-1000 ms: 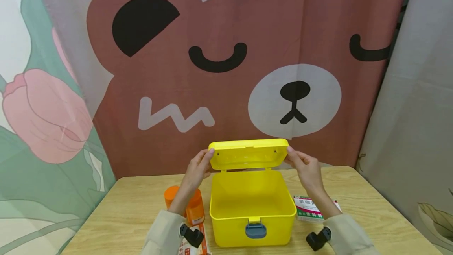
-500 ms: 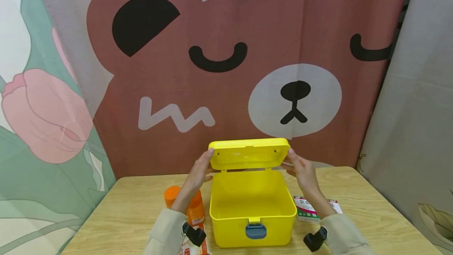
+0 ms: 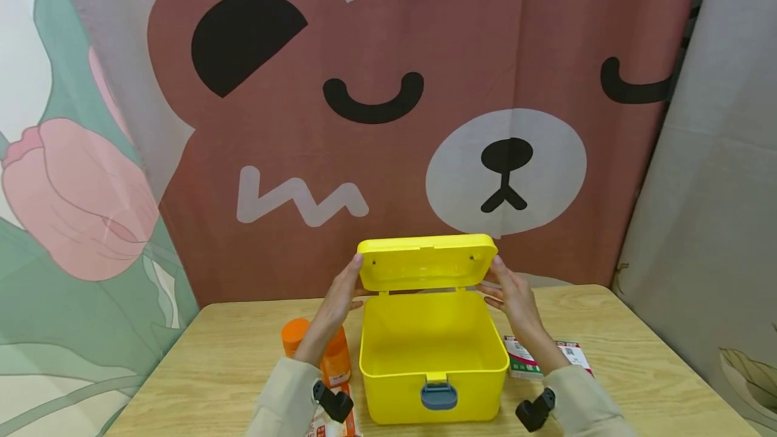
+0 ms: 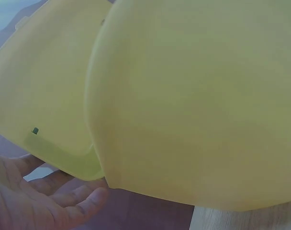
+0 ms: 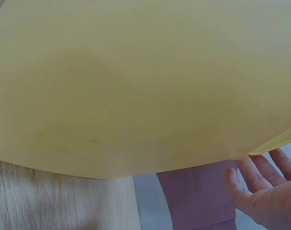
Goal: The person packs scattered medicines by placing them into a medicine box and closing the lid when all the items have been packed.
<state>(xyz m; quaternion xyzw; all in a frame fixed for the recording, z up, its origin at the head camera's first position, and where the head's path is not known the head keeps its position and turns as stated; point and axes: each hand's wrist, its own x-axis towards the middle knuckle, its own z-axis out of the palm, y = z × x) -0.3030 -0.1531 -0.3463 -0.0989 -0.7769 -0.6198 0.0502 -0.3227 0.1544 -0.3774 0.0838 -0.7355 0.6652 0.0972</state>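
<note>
A yellow plastic box (image 3: 434, 396) with a grey-blue latch (image 3: 439, 396) stands on the table, its inside bare. Its hinged lid (image 3: 427, 268) is raised and leans back at the rear. My left hand (image 3: 336, 299) is at the lid's left edge, thumb up along the side and the other fingers behind it. In the left wrist view those fingers (image 4: 64, 199) spread loosely under the lid's edge. On the other side, my right hand (image 3: 516, 299) mirrors this at the right edge, its fingers (image 5: 265, 172) loosely extended behind the lid in the right wrist view.
Orange bottles (image 3: 336, 359) stand left of the box, partly behind the left forearm. An orange-and-white packet (image 3: 342, 417) lies in front of them. A green-and-white medicine carton (image 3: 525, 359) lies to the right, under the right forearm. A bear-print curtain (image 3: 388, 154) hangs behind the wooden table (image 3: 231, 356).
Both hands have loosened from pinching the lid's corners to straighter fingers along its sides, sliding slightly down. The lid has tipped back a touch further; the box has stayed put.
</note>
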